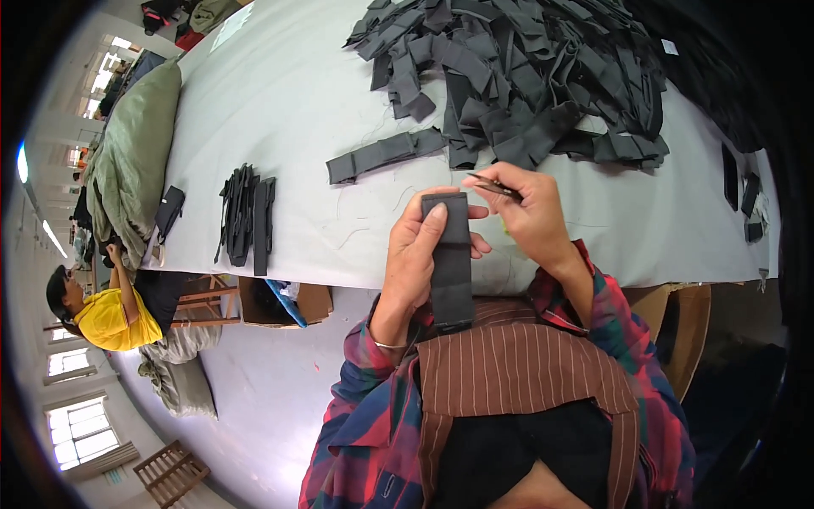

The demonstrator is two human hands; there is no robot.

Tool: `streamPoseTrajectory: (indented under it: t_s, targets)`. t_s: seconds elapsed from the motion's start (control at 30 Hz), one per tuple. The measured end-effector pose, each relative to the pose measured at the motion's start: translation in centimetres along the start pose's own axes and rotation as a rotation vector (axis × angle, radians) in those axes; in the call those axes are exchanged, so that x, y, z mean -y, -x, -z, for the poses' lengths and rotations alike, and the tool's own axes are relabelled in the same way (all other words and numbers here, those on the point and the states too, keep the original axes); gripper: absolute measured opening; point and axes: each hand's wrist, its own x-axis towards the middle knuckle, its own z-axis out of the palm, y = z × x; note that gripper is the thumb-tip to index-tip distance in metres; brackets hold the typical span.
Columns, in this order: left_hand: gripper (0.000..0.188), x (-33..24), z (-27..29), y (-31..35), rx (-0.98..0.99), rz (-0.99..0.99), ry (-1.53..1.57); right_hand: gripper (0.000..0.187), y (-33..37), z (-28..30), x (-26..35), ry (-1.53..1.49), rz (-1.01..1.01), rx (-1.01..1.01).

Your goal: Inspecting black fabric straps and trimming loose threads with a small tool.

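Note:
My left hand [410, 246] is closed round a dark grey fabric strip [452, 271], thumb on its face, the strip hanging down toward my apron. In my right hand [534, 212] is a pair of small dark thread snips [496, 187], gripped with the blades pointing left, just above the strip's top edge. Beyond my hands, a single dark strip [381, 156] lies flat on the pale table. It reaches toward a large tangled heap of similar dark strips [526, 76] at the far side.
A neat stack of dark strips [240, 216] lies on the table [280, 102] at the left. Loose threads are scattered about. A green cloth bundle [131, 144] rests on the left edge. Under the table is a cardboard box [318, 304]. A person in yellow [114, 316] sits at the left.

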Motion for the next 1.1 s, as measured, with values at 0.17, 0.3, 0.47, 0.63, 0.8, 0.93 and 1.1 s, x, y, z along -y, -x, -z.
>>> streamPoseTrajectory:
  t_s: [0.17, 0.3, 0.47, 0.63, 0.8, 0.93, 1.1]
  targets:
    - [0.027, 0.6, 0.4, -1.3, -0.065, 0.075, 0.098, 0.02, -0.8, 1.6, 0.2, 0.167, 0.127, -0.11]
    - [0.025, 1.0, 0.7, -2.1, -0.068, 0.095, 0.084, 0.021, -0.5, 2.5, -1.4, 0.321, 0.152, -0.034]
    - [0.024, 1.5, 0.5, -2.4, -0.097, 0.117, 0.1, 0.019, -0.3, 2.6, -1.9, 0.4, 0.188, -0.014]
    - [0.024, 2.4, 0.8, -2.2, -0.172, 0.128, 0.041, 0.016, -0.6, 1.4, -2.4, 0.319, 0.103, -0.024]
    - [0.018, 3.2, 0.2, -2.4, -0.229, -0.061, 0.04, 0.012, -0.8, 0.6, -3.2, 0.342, 0.098, 0.033]
    - [0.025, 3.6, 1.0, -2.4, -0.187, -0.213, -0.181, 0.011, -1.3, -0.4, -2.6, 0.318, 0.23, 0.025]
    - [0.022, 4.4, 1.6, -2.0, -0.217, -0.201, -0.504, 0.012, -0.9, -0.8, -2.9, 0.344, 0.291, 0.048]
